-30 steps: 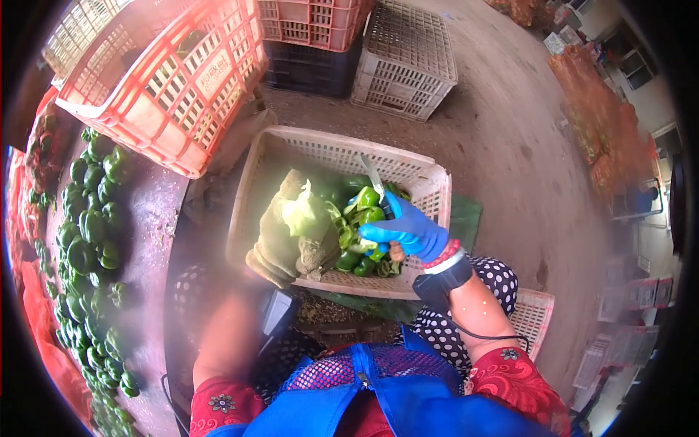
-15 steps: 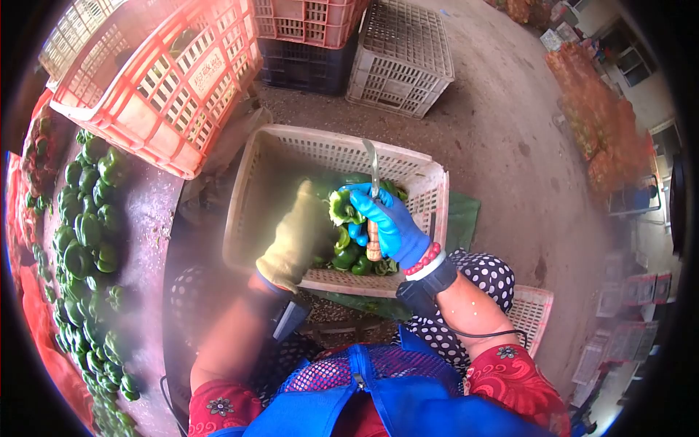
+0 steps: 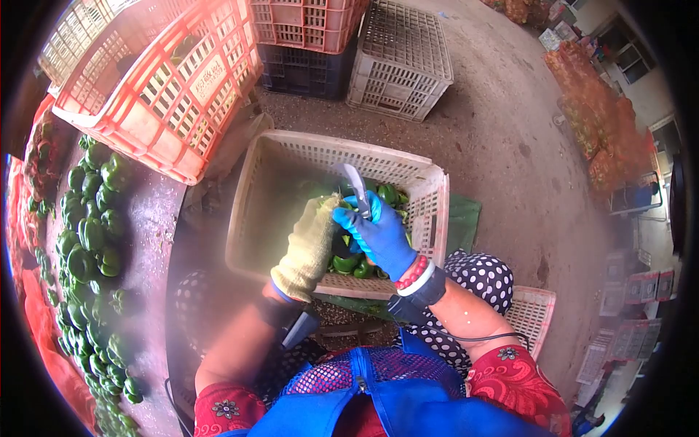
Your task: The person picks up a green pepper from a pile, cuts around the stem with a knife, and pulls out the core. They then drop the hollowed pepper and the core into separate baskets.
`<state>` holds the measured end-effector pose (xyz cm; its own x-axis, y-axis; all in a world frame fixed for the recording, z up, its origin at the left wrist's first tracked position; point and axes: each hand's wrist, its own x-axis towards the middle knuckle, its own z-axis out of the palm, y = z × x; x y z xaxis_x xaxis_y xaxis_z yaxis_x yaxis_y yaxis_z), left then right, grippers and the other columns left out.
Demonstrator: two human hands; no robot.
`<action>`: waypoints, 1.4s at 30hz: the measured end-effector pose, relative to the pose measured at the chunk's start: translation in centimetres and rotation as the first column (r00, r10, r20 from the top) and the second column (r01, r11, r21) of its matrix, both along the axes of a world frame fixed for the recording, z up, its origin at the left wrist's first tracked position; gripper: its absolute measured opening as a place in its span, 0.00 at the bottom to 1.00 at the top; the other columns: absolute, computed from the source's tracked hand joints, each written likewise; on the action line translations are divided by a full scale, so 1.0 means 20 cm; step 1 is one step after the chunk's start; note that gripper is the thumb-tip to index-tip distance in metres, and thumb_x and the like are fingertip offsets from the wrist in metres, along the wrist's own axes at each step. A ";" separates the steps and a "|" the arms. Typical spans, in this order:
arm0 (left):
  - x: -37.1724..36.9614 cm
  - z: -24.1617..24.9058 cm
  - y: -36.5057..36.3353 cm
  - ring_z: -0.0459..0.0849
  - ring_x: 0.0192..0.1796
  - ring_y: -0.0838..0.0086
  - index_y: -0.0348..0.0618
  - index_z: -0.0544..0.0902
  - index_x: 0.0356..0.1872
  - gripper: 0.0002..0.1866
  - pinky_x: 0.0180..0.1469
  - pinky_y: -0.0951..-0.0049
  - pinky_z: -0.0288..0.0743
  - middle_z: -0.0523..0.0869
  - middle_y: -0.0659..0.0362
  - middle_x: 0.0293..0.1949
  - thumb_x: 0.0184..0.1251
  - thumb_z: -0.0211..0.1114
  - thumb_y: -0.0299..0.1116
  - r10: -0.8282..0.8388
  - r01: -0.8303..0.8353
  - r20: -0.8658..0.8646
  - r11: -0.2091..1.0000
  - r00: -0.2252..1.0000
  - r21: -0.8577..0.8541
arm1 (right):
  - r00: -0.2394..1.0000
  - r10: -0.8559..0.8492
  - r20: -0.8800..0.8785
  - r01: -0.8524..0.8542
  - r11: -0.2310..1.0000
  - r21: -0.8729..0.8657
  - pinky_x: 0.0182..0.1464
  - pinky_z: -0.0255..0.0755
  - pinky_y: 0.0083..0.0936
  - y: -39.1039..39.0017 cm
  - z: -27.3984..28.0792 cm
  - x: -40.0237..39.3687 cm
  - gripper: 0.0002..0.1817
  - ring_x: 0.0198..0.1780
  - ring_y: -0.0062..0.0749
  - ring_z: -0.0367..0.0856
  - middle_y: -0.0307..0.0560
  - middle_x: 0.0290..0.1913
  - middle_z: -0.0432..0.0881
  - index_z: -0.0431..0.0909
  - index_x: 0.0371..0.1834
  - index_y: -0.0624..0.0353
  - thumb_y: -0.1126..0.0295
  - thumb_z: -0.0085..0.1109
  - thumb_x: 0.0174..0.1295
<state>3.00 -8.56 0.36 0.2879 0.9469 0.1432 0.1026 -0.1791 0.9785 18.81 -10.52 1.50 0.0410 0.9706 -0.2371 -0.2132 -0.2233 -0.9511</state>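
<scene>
Above a pale plastic crate (image 3: 255,175), my right hand (image 3: 380,233) in a blue glove is closed around a knife (image 3: 355,183), its curved blade pointing up and away. My left hand (image 3: 309,244), in a cream knitted glove, has its fingers closed beside the right hand's fingertips. A bit of green shows at the left fingertips, too blurred and covered to name. Green peppers (image 3: 362,268) and cut pieces lie in the crate beneath both hands.
Many green peppers (image 3: 91,233) lie in a long heap at the left. An orange crate (image 3: 196,80) stands at the upper left. Behind are stacked red and dark crates (image 3: 306,69) and a grey crate (image 3: 400,65). Filled net sacks (image 3: 590,109) are at the right.
My left hand has moved right and up to meet the right hand. The knife has turned from upright to a slant, and the cut pepper seen between the hands is now mostly hidden.
</scene>
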 end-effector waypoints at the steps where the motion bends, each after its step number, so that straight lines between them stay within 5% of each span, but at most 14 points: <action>1: 0.01 0.01 0.00 0.86 0.39 0.74 0.37 0.78 0.61 0.23 0.35 0.72 0.83 0.85 0.55 0.41 0.78 0.60 0.46 0.015 -0.013 -0.040 0.998 0.999 0.059 | 1.000 0.016 0.018 -0.016 1.000 0.000 0.23 0.73 0.18 0.02 -0.04 0.00 0.18 0.23 0.16 0.76 0.33 0.32 0.79 0.80 0.51 0.55 0.56 0.71 0.68; 3: 0.01 0.02 0.01 0.86 0.37 0.75 0.37 0.78 0.60 0.21 0.34 0.73 0.82 0.84 0.57 0.39 0.79 0.60 0.43 0.036 -0.022 -0.090 0.988 0.995 0.156 | 0.998 0.023 -0.054 -0.027 0.998 -0.064 0.22 0.74 0.20 0.03 -0.12 0.04 0.15 0.22 0.20 0.77 0.36 0.31 0.81 0.80 0.49 0.54 0.57 0.70 0.68; 7: -0.03 0.15 0.08 0.85 0.34 0.77 0.38 0.80 0.56 0.14 0.31 0.73 0.82 0.83 0.60 0.40 0.79 0.59 0.36 -0.124 0.138 0.074 0.963 0.989 -0.233 | 0.904 0.052 -0.425 -0.158 0.963 -0.217 0.21 0.74 0.23 0.07 -0.06 0.09 0.11 0.19 0.26 0.79 0.42 0.27 0.82 0.79 0.45 0.54 0.60 0.68 0.70; 11: -0.08 0.28 0.11 0.83 0.33 0.79 0.38 0.81 0.52 0.11 0.30 0.75 0.79 0.83 0.60 0.39 0.77 0.61 0.34 -0.178 0.249 0.214 0.894 0.960 -0.373 | 0.961 0.248 -0.119 -0.263 0.954 -0.142 0.24 0.75 0.21 0.10 -0.02 0.22 0.15 0.23 0.24 0.80 0.40 0.32 0.83 0.79 0.52 0.57 0.64 0.69 0.69; 13: -0.11 0.32 0.12 0.83 0.33 0.79 0.38 0.82 0.51 0.15 0.30 0.77 0.77 0.83 0.60 0.37 0.74 0.65 0.38 -0.193 0.333 0.307 0.792 0.932 -0.511 | 0.941 0.161 0.298 -0.226 0.954 0.197 0.31 0.77 0.19 0.10 -0.03 0.23 0.21 0.29 0.21 0.82 0.39 0.38 0.85 0.79 0.60 0.61 0.65 0.71 0.68; 15: -0.12 0.32 0.11 0.83 0.34 0.79 0.38 0.83 0.51 0.21 0.33 0.78 0.77 0.85 0.60 0.39 0.69 0.71 0.45 -0.230 0.380 0.320 0.729 0.919 -0.569 | 0.898 0.097 0.430 -0.286 0.870 0.402 0.35 0.79 0.20 0.10 -0.05 0.23 0.23 0.34 0.20 0.83 0.40 0.41 0.85 0.78 0.60 0.63 0.65 0.72 0.66; 18: -0.10 0.32 0.11 0.83 0.39 0.79 0.37 0.83 0.52 0.22 0.40 0.77 0.77 0.86 0.59 0.42 0.69 0.73 0.45 -0.402 0.436 0.206 0.645 0.892 -0.627 | 0.940 0.325 0.100 -0.340 0.910 0.237 0.39 0.80 0.22 0.07 0.17 0.16 0.22 0.36 0.21 0.83 0.41 0.43 0.86 0.79 0.58 0.64 0.64 0.73 0.66; 19: -0.08 0.34 0.09 0.82 0.43 0.79 0.37 0.83 0.55 0.24 0.46 0.75 0.77 0.87 0.60 0.44 0.69 0.74 0.46 -0.414 0.433 0.144 0.785 0.899 -0.443 | 0.926 0.376 -0.027 -0.365 0.912 0.187 0.41 0.80 0.22 0.06 0.23 0.14 0.22 0.37 0.21 0.83 0.41 0.44 0.86 0.79 0.57 0.64 0.64 0.74 0.65; 23: -0.08 0.26 0.07 0.81 0.46 0.78 0.38 0.83 0.56 0.26 0.50 0.71 0.77 0.87 0.61 0.45 0.68 0.74 0.48 -0.465 0.501 0.196 0.742 0.863 -0.446 | 0.921 0.382 0.069 -0.388 0.909 0.148 0.40 0.79 0.23 0.07 0.22 0.13 0.19 0.37 0.23 0.84 0.41 0.41 0.88 0.82 0.50 0.63 0.59 0.71 0.68; 26: -0.09 0.32 0.08 0.83 0.46 0.75 0.37 0.83 0.55 0.26 0.51 0.70 0.77 0.87 0.59 0.44 0.68 0.74 0.48 -0.452 0.386 0.038 0.710 0.891 -0.589 | 0.926 0.342 0.160 -0.365 0.919 0.148 0.45 0.80 0.24 0.06 0.22 0.12 0.15 0.39 0.23 0.84 0.41 0.41 0.88 0.84 0.49 0.62 0.60 0.68 0.70; 30: -0.08 0.04 0.06 0.86 0.40 0.66 0.38 0.83 0.48 0.23 0.46 0.65 0.79 0.88 0.51 0.38 0.68 0.73 0.49 -0.369 0.281 -0.281 0.910 0.886 -0.306 | 0.964 0.213 0.160 -0.237 0.959 0.152 0.48 0.78 0.23 0.05 -0.17 0.13 0.14 0.42 0.21 0.83 0.38 0.40 0.87 0.84 0.50 0.61 0.61 0.66 0.72; 33: -0.06 -0.02 0.02 0.87 0.36 0.57 0.39 0.81 0.43 0.21 0.41 0.59 0.79 0.86 0.46 0.34 0.69 0.71 0.49 -0.262 0.215 -0.358 0.962 0.896 -0.166 | 0.968 0.250 0.021 -0.241 0.951 -0.192 0.44 0.75 0.21 0.07 -0.09 0.15 0.14 0.39 0.18 0.79 0.34 0.39 0.84 0.84 0.48 0.59 0.59 0.68 0.71; 40: -0.03 0.04 0.00 0.88 0.40 0.47 0.39 0.80 0.46 0.20 0.42 0.55 0.79 0.86 0.43 0.35 0.69 0.70 0.47 -0.129 0.135 -0.451 0.991 0.883 -0.018 | 0.982 0.042 -0.183 -0.087 0.966 -0.245 0.37 0.73 0.19 0.08 -0.08 0.06 0.12 0.34 0.15 0.76 0.31 0.34 0.81 0.84 0.42 0.55 0.59 0.71 0.69; 42: -0.02 0.02 -0.01 0.87 0.41 0.46 0.39 0.80 0.47 0.20 0.43 0.54 0.79 0.87 0.43 0.35 0.69 0.70 0.47 -0.061 0.098 -0.437 0.993 0.898 0.063 | 0.992 0.124 -0.011 -0.124 0.988 -0.089 0.37 0.75 0.20 0.05 -0.23 0.11 0.14 0.34 0.16 0.78 0.32 0.34 0.82 0.83 0.42 0.55 0.55 0.69 0.70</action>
